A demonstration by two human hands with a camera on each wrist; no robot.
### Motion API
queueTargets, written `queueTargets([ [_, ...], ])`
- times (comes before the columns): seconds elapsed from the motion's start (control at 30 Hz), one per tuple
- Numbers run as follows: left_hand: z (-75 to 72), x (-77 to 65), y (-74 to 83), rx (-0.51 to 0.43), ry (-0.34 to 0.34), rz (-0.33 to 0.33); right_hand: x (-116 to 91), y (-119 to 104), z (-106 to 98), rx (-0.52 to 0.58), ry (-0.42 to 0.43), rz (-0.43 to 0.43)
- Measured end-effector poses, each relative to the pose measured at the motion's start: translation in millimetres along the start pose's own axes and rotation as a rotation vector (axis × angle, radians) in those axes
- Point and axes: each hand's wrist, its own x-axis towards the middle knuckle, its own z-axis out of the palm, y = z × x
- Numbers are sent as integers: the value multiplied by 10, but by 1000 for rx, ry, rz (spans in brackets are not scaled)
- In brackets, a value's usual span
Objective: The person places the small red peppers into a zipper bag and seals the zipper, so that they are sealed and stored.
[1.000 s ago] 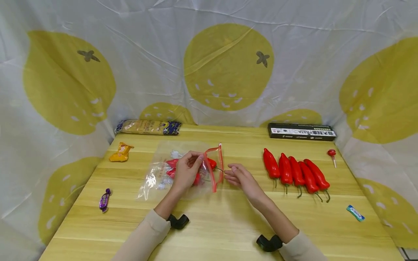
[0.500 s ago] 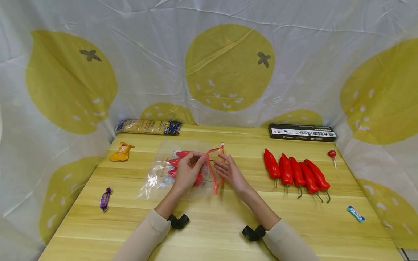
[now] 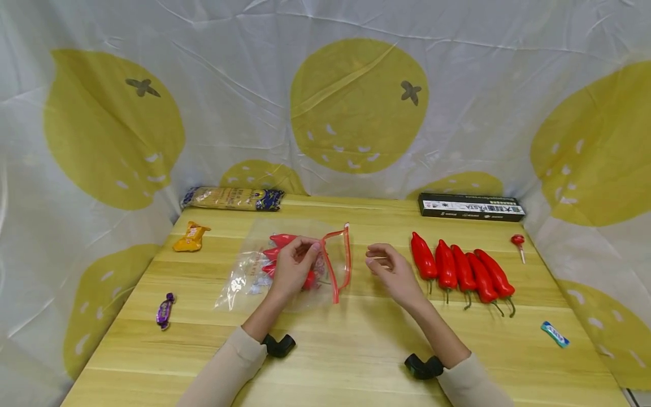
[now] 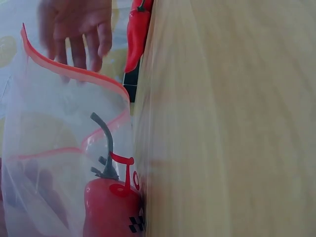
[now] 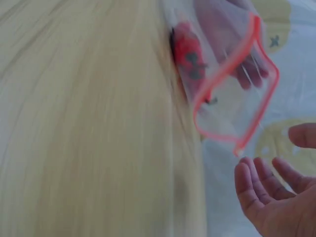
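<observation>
One clear bag (image 3: 238, 284), red peppers (image 3: 282, 240) inside, its red rim (image 3: 348, 249), best held wide, pinched by my left hand (image 3: 295, 264); my right hand (image 3: 398, 277), fingers loosely curved, holds nothing.

Around the table (image 3: 346, 339): five loose peppers (image 3: 462, 267) at three o'clock, one zip bag (image 3: 234, 285) at nine (bagged peppers (image 3: 283, 240): at least three), three wrapped candies (image 3: 189, 238), one lollipop (image 3: 517, 239), one packet (image 3: 231, 199) at ten, one box (image 3: 471, 207) at two.
</observation>
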Motion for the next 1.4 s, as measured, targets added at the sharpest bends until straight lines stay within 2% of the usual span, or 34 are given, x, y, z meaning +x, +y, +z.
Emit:
queueTargets([
  [0.1, 0, 8, -19, -7, 1, 7, -96, 34, -268, -166, 85, -3],
  [0.23, -2, 9, -24, -13, 1, 11, -192, 80, -560, -338, 172, 39],
  [0.47, 7, 9, -25, -17, 0, -19, -251, 186, -880, -557, 268, 94],
  [0.67, 8, 3, -38, -21, -4, -19, -258, 245, -976, -706, 270, 143],
  [0.87, 1, 6, -41, -25, -16, -43, -241, 243, -993, -828, 186, 188],
  [1.03, 5, 7, -43, -31, -31, -52, -219, 211, -965, -850, 106, 228],
  [1.1, 7, 4, -27, -45, -39, -48, -214, 211, -951, -854, 109, 219],
  [1.17, 5, -9, 41, -56, -48, -37, -212, 214, -934, -852, 136, 175],
  [1.3, -9, -34, 206, -62, -49, -38, -202, 191, -880, -756, 186, 32],
  [1.4, -15, -46, 276, -47, -41, -56, -202, 138, -810, -612, 146, 4],
])
